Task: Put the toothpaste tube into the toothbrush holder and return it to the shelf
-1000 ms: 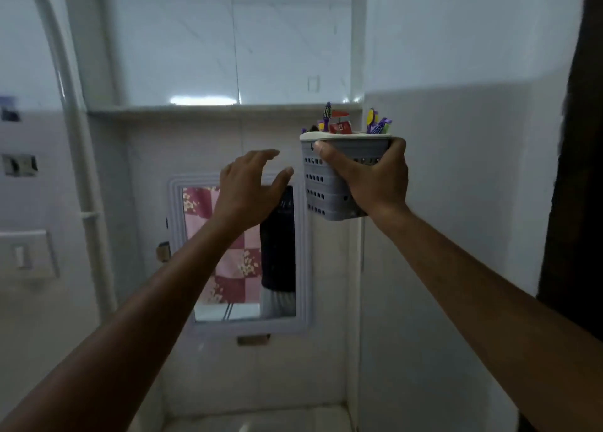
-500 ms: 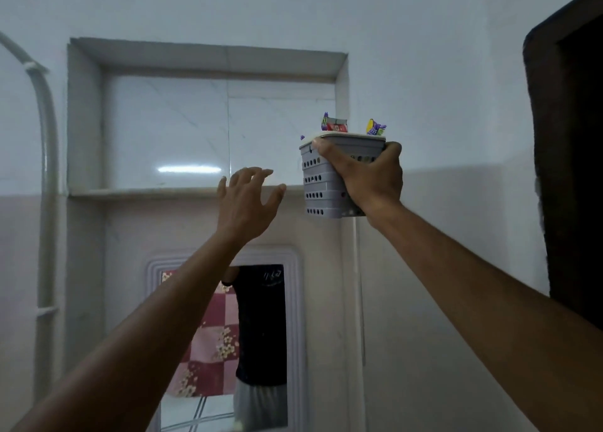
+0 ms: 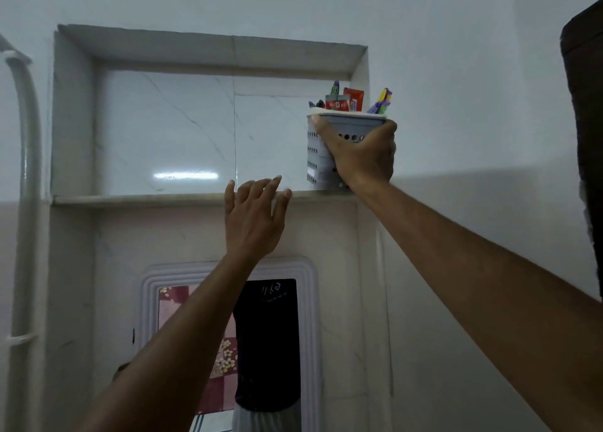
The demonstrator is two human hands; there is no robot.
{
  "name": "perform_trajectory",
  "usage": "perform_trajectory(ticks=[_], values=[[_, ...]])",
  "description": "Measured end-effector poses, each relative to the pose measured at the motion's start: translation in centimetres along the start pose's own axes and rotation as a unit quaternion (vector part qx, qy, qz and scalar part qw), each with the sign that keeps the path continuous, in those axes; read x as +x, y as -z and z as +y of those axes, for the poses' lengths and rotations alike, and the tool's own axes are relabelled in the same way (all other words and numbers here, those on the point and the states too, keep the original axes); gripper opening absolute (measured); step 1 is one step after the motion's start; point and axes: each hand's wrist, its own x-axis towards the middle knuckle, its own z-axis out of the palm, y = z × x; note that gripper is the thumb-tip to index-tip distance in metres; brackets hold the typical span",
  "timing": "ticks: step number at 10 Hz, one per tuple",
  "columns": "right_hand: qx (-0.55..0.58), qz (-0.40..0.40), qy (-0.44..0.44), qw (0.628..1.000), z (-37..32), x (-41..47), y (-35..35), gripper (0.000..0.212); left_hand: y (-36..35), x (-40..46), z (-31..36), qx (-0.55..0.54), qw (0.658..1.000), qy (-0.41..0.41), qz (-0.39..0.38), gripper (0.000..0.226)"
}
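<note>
Shelf (image 3: 140,199): bare left of holder (image 3: 318,157). Holder fills right corner, against niche wall (image 3: 359,72). Left hand (image 3: 253,216) fronts ledge.

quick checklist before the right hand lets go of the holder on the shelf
1. Toothpaste tube inside the toothbrush holder: ok, its red end sticks up above the rim among the brushes.
2. Right hand gripping the holder: ok, fingers wrapped around its front.
3. Holder base fully on the shelf: cannot tell, the hand and wrist hide the bottom edge.
4. Holder upright: ok, rim looks about level.
5. Clearance from the niche's right wall: cannot tell, the holder sits very near that corner.
6. Left hand free to steady it: ok, open and empty at the shelf edge.
</note>
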Motion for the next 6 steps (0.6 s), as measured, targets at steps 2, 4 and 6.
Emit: perform_trajectory(ticks=[2, 4, 6], values=[[-0.091, -0.125, -0.024, 0.988, 2.6, 0.5, -2.9, 0.142, -0.5, 0.1, -0.5, 0.002, 1.0, -0.013, 0.023, 0.05], [-0.207, -0.232, 0.002, 0.95, 5.3, -0.4, -3.2, 0.128, -0.7, 0.1, -0.3, 0.014, 1.0, -0.008, 0.02, 0.051], [-0.257, -0.281, 0.044, 0.924, 6.0, -0.6, -2.5, 0.12, -0.1, 0.4, 0.0, 0.025, 1.0, -0.006, 0.005, 0.055]])
